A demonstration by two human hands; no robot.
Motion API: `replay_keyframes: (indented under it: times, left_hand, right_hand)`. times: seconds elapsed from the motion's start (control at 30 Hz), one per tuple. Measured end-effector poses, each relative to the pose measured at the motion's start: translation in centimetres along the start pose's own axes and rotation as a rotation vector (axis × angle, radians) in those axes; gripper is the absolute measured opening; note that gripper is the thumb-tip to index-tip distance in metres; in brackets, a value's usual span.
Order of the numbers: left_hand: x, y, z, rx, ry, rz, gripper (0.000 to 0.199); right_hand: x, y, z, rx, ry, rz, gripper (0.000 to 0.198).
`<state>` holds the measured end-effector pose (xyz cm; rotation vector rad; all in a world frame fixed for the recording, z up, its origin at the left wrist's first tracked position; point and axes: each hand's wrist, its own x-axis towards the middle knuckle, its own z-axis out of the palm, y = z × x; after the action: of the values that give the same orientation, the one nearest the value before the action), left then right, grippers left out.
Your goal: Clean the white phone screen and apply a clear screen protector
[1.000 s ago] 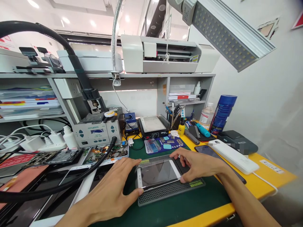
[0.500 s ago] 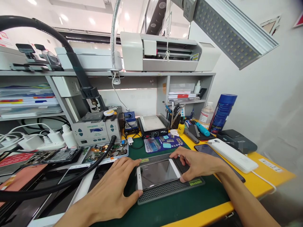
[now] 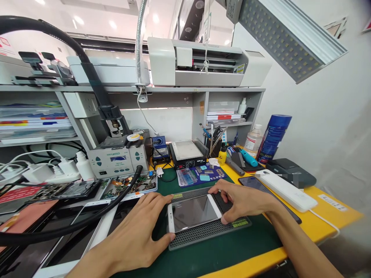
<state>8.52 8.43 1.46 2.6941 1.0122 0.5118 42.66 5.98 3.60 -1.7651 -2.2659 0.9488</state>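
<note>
A white-framed phone (image 3: 193,212) with a dark screen lies flat on a grey perforated pad (image 3: 208,229) on the green mat (image 3: 232,251). My left hand (image 3: 136,235) grips the phone's left end, thumb at the near corner and fingers along the far edge. At the phone's right end my right hand (image 3: 242,200) holds it, thumb on the near right corner and fingers over the far edge.
A rework station (image 3: 116,160), a black hose (image 3: 87,227), a parts tray (image 3: 130,185) and phone parts (image 3: 66,191) lie left. Behind are a small hotplate (image 3: 187,152), a blue tool mat (image 3: 199,175) and a tool holder (image 3: 216,141). A white power bank (image 3: 286,191), dark phone (image 3: 255,185) and blue can (image 3: 272,139) sit right.
Both hands keep their hold on the phone, which has settled a little flatter on the pad. The view has shifted slightly.
</note>
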Motion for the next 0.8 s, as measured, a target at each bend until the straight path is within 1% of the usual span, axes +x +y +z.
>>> replay_keyframes:
  times: [0.13,0.3,0.53,0.8]
  left_hand:
    - [0.0,0.1,0.0,-0.002,-0.014,0.004,0.06]
    - [0.2,0.5,-0.3,-0.023,-0.003,0.015,0.06]
    - [0.3,1.2,-1.2,-0.047,-0.092,-0.042,0.059]
    - [0.2,1.0,-1.0,-0.05,-0.065,-0.026,0.06]
  right_hand:
    - [0.1,0.1,0.0,-0.002,0.006,-0.006,0.083]
    - [0.0,-0.4,-0.1,-0.006,-0.007,0.002,0.081]
    - [0.0,-0.5,0.0,-0.019,0.002,-0.022,0.079]
    - [0.1,-0.5,-0.1,-0.023,0.0,-0.02,0.08]
